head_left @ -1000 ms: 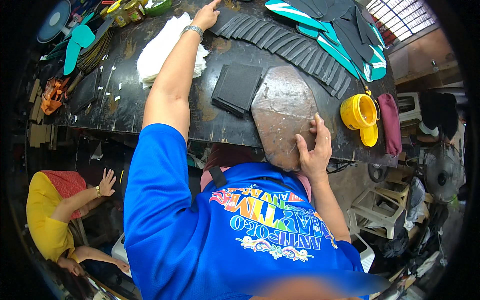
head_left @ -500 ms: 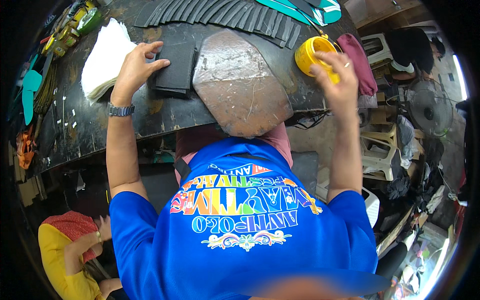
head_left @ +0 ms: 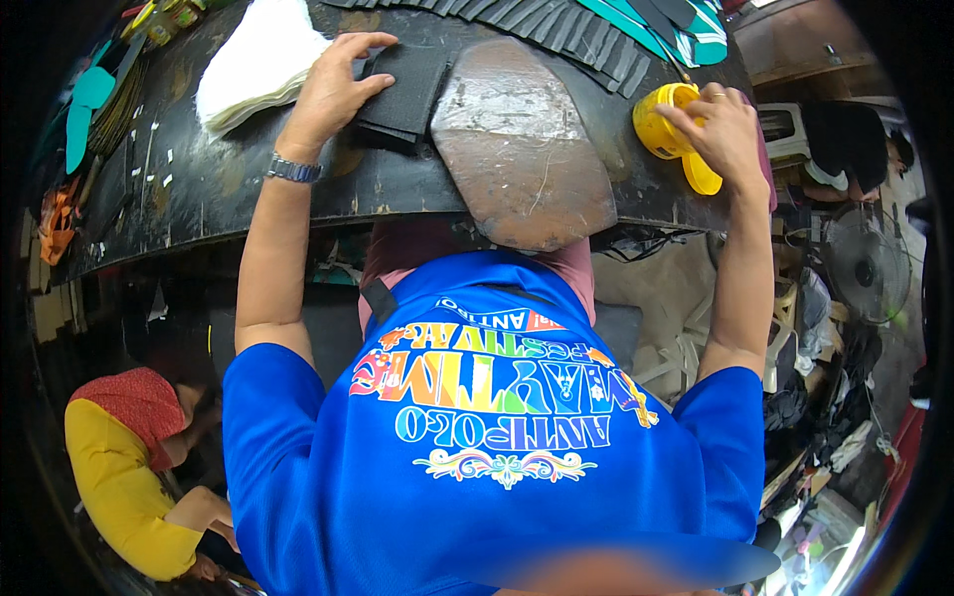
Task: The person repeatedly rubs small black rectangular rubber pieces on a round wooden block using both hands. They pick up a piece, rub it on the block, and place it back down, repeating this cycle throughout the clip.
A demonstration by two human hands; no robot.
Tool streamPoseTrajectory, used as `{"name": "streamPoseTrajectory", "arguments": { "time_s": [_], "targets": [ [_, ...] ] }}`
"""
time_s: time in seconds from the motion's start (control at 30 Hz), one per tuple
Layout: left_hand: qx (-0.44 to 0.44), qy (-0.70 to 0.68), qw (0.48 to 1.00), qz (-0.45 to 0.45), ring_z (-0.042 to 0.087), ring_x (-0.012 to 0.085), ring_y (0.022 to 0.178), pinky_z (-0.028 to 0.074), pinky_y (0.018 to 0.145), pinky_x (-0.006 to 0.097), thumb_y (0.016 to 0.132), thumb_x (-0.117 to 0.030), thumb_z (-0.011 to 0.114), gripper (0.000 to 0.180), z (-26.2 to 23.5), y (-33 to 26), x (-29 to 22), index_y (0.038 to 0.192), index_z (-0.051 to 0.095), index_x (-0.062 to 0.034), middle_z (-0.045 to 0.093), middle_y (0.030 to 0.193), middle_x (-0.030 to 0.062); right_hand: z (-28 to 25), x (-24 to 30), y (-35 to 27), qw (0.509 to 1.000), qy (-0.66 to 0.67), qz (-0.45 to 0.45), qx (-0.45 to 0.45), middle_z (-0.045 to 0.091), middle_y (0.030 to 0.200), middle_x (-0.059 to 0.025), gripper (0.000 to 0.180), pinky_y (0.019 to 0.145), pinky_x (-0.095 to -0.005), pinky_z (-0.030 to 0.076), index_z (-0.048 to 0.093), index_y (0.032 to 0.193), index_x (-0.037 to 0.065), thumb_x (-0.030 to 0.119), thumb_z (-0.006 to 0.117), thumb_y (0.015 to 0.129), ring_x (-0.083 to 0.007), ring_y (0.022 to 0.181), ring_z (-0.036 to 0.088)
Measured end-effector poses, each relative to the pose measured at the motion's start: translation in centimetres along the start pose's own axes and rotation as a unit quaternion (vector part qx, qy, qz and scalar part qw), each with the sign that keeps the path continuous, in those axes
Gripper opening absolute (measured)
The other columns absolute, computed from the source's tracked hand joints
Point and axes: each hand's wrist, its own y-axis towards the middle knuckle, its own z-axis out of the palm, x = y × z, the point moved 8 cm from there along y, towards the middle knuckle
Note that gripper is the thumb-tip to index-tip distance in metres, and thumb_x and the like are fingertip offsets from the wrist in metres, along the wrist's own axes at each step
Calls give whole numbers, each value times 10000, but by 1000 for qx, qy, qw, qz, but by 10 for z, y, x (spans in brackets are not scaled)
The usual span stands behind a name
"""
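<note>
My left hand [head_left: 338, 87], a metal watch at its wrist, rests at the left edge of a stack of black foam-like rectangular pieces [head_left: 409, 94]. Its thumb and fingers are apart, the thumb touching or just over the stack. My right hand [head_left: 725, 129] is at the yellow plastic jar [head_left: 656, 124], fingers curved and spread by its rim, with nothing visible in them. A thin stick [head_left: 681, 70] meets the far rim. Beside the jar is a yellow round lid [head_left: 702, 175]. Between my hands lies a worn brown board [head_left: 522, 149], its near end over my lap.
A pile of white sheets [head_left: 260, 65] lies left of my left hand. Overlapping black strips [head_left: 556, 32] run along the far side, beside teal pieces [head_left: 711, 40]. A person in yellow [head_left: 119, 487] is at lower left. A fan [head_left: 863, 268] stands at right.
My right hand has come down closer to the yellow jar's rim. My left hand stays by the black stack. The whole view has shifted, so the table sits further right and higher.
</note>
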Motion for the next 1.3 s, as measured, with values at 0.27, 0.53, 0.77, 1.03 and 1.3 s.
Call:
{"name": "streamPoseTrajectory", "arguments": {
  "time_s": [0.27, 0.53, 0.77, 1.03, 1.3],
  "targets": [
    [-45, -13, 997, -53, 706, 195, 954, 580, 889, 333, 929, -82, 726, 327, -10, 2, -26, 1250, 693, -134, 710, 1168, 68, 1, -19, -43, 974, -11, 220, 55, 694, 1037, -191, 629, 754, -491, 546, 764, 1049, 94, 638, 451, 1008, -374, 922, 693],
    [14, -179, 981, 74, 701, 205, 956, 566, 867, 333, 944, -70, 692, 261, 32, -3, -109, 1195, 743, -120, 713, 1115, 84, 23, 80, -66, 906, 399, 101, 95, 694, 858, -181, 515, 810, -416, 532, 786, 955, 46, 517, 583, 995, -313, 847, 690],
    [33, -16, 996, 80, 662, 335, 1056, 541, 921, 408, 877, -309, 764, 386, 97, -28, -127, 1211, 728, -119, 647, 1184, 145, 47, 117, -46, 854, 504, 38, -126, 532, 1416, -223, 358, 1125, -466, 357, 731, 1271, 173, 376, 607, 1004, -382, 1316, 467],
    [51, 8, 996, 78, 641, 356, 1107, 532, 947, 431, 868, -329, 767, 404, 103, -28, -126, 1225, 726, -145, 628, 1217, 169, 59, 126, -35, 881, 460, 13, -112, 442, 1551, -224, 388, 1191, -501, 275, 711, 1314, 210, 418, 575, 1016, -435, 1436, 371],
    [57, 5, 995, 77, 632, 358, 1113, 523, 954, 435, 869, -320, 768, 408, 103, -28, -125, 1231, 725, -137, 628, 1204, 168, 40, 137, -50, 903, 413, -29, -112, 462, 1542, -192, 344, 1187, -522, 276, 739, 1263, 254, 426, 608, 994, -442, 1453, 338]
  ]
}}
